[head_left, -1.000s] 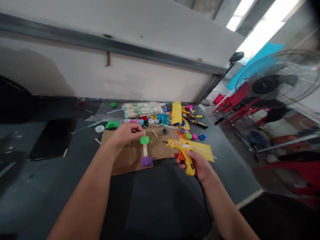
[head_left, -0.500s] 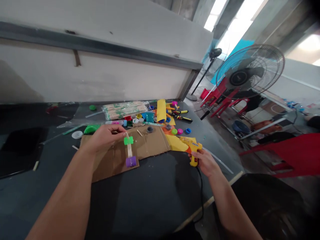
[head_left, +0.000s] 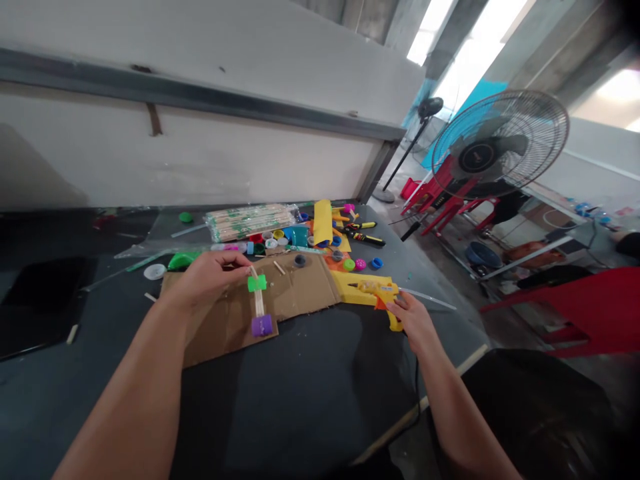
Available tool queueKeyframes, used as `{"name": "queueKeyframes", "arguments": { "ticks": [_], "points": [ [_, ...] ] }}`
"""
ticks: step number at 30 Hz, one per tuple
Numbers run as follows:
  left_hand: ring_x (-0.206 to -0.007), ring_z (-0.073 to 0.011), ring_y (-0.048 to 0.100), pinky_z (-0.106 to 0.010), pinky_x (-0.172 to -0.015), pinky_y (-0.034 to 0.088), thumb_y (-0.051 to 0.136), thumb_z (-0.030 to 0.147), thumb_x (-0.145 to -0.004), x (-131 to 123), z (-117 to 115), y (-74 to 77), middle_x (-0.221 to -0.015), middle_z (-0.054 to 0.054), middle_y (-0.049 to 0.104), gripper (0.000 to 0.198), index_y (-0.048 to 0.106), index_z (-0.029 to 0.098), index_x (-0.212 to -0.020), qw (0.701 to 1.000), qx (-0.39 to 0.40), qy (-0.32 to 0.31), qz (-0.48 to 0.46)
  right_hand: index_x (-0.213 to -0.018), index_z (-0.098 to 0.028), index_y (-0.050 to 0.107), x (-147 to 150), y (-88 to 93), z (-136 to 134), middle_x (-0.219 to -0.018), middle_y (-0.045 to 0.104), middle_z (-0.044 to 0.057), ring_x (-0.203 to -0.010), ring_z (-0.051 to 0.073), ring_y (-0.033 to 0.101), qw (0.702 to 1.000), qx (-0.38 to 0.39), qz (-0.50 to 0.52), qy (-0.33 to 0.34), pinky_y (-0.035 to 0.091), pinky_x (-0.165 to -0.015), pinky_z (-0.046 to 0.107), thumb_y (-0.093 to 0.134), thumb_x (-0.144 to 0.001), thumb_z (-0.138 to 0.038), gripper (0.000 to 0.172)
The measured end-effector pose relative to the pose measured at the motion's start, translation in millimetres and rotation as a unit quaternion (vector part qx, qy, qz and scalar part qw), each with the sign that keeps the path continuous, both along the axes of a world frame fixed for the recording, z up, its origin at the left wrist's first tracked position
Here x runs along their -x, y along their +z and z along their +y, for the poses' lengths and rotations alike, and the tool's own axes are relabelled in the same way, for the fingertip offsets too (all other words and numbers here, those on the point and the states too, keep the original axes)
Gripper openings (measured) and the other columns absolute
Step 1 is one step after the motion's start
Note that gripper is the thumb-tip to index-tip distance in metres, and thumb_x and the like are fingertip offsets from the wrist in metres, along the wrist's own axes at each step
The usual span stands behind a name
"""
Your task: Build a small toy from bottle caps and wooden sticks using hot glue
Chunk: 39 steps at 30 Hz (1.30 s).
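My left hand (head_left: 213, 273) is closed in a pinch on the top end of a pale wooden stick piece (head_left: 259, 301). A green bottle cap (head_left: 257, 283) sits across it near my fingers, and a purple cap (head_left: 262, 325) is at its lower end, over the cardboard (head_left: 305, 287). My right hand (head_left: 414, 320) has its fingers on the rear of a yellow hot glue gun (head_left: 377, 288), by the handle. The gun lies on its side at the yellow paper (head_left: 350, 293), its nozzle pointing left. A clear glue stick (head_left: 430, 298) sticks out behind it.
A bag of wooden sticks (head_left: 250, 221), loose bottle caps (head_left: 360, 264), yellow-black pliers (head_left: 363, 235) and a rolled yellow sheet (head_left: 323, 223) lie along the back. A dark flat panel (head_left: 40, 300) is at left. Beyond the table stand a fan (head_left: 500, 147) and red chairs (head_left: 590, 300).
The glue gun has turned onto its side and moved slightly right, its nozzle now level. My right hand has shifted to its rear. My left hand and the stick piece stay put.
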State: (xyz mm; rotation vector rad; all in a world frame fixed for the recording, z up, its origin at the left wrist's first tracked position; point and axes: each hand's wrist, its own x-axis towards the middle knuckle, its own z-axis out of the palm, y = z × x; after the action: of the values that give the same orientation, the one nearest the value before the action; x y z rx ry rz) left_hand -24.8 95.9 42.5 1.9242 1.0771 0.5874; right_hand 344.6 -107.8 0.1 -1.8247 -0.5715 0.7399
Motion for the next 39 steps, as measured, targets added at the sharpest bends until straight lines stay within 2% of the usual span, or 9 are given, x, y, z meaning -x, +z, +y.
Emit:
{"name": "queueKeyframes", "arguments": {
  "ticks": [3,7,11,14,17,21,25,30,39],
  "points": [
    [-0.068,-0.0154,0.054,-0.026,-0.06,0.039,0.064,0.043,-0.074,0.7,0.8,-0.8,-0.076,-0.004,0.066,0.025,0.07,0.02,-0.078,1.0,-0.002,-0.003,0.005,-0.12,-0.014,0.059,0.4,-7.8,5.1,-0.097,0.075,0.011,-0.086,0.027,0.069,0.989,0.062,-0.136,-0.001,0.051,-0.071,0.034,0.07,-0.064,-0.039,0.063],
    [-0.069,-0.015,0.055,-0.026,-0.061,0.041,0.064,0.042,-0.077,2.0,1.2,-4.3,-0.077,-0.003,0.066,0.024,0.07,0.019,-0.08,1.0,-0.003,-0.006,-0.005,-0.116,-0.013,0.063,0.1,-15.2,7.3,-0.099,0.075,0.014,-0.091,0.029,0.069,0.944,0.112,-0.307,0.048,0.05,-0.076,0.035,0.058,-0.074,-0.04,0.05],
    [-0.068,-0.0142,0.057,-0.026,-0.061,0.043,0.065,0.038,-0.076,2.0,0.0,-6.3,-0.076,-0.003,0.067,0.019,0.07,0.019,-0.08,1.0,0.011,-0.009,-0.02,-0.116,-0.013,0.063,-5.3,-20.1,3.6,-0.102,0.074,0.016,-0.094,0.03,0.069,0.902,0.173,-0.394,0.051,0.05,-0.079,0.037,0.054,-0.078,-0.036,0.045],
    [-0.069,-0.014,0.058,-0.026,-0.062,0.043,0.064,0.033,-0.077,1.3,-0.2,-6.5,-0.078,-0.003,0.068,0.015,0.069,0.019,-0.078,1.0,0.014,-0.014,-0.022,-0.112,-0.011,0.064,-2.9,-7.0,4.8,-0.104,0.072,0.019,-0.095,0.033,0.066,0.851,0.192,-0.481,0.083,0.047,-0.085,0.045,0.054,-0.081,-0.036,0.042],
    [-0.069,-0.014,0.059,-0.026,-0.062,0.044,0.064,0.031,-0.077,0.6,-0.1,-6.1,-0.077,-0.003,0.068,0.013,0.069,0.019,-0.078,0.999,0.02,-0.02,-0.017,-0.112,-0.012,0.064,21.9,25.7,18.8,-0.104,0.07,0.018,-0.096,0.033,0.063,0.816,0.098,-0.562,0.091,0.044,-0.09,0.05,0.055,-0.083,-0.037,0.039],
    [-0.07,-0.0144,0.059,-0.027,-0.062,0.044,0.064,0.033,-0.078,0.9,0.4,-6.5,-0.078,-0.003,0.069,0.015,0.069,0.019,-0.08,0.999,0.022,-0.03,-0.018,-0.112,-0.021,0.065,90.5,67.2,61.2,-0.095,0.07,0.008,-0.09,0.024,0.062,0.827,-0.138,-0.503,0.208,0.05,-0.083,0.04,0.053,-0.09,-0.031,0.027],
    [-0.071,-0.0149,0.059,-0.027,-0.064,0.045,0.063,0.035,-0.079,2.2,1.7,-9.2,-0.079,-0.004,0.069,0.019,0.07,0.018,-0.085,0.999,0.013,-0.033,-0.02,-0.108,-0.024,0.067,156.4,72.7,110.0,-0.096,0.07,0.006,-0.088,0.018,0.064,0.798,-0.24,-0.416,0.364,0.051,-0.08,0.033,0.054,-0.093,-0.024,0.021],
    [-0.071,-0.0148,0.059,-0.028,-0.066,0.045,0.065,0.033,-0.077,2.3,3.8,-13.2,-0.08,-0.005,0.07,0.019,0.071,0.017,-0.082,0.998,0.006,-0.032,-0.059,-0.1,-0.021,0.071,187.3,52.8,143.9,-0.093,0.071,0.004,-0.089,0.018,0.064,0.759,-0.224,-0.42,0.444,0.05,-0.08,0.031,0.059,-0.091,-0.023,0.015],
    [-0.075,-0.0174,0.061,-0.029,-0.07,0.046,0.064,0.03,-0.075,11.1,11.4,-26.1,-0.084,-0.006,0.073,0.021,0.075,0.017,-0.088,0.998,0.012,-0.05,-0.026,-0.088,-0.02,0.07,193.3,42.8,153.8,-0.084,0.07,0.003,-0.08,0.016,0.063,0.754,-0.187,-0.433,0.457,0.045,-0.072,0.028,0.058,-0.09,-0.019,0.013]
  ]
}}
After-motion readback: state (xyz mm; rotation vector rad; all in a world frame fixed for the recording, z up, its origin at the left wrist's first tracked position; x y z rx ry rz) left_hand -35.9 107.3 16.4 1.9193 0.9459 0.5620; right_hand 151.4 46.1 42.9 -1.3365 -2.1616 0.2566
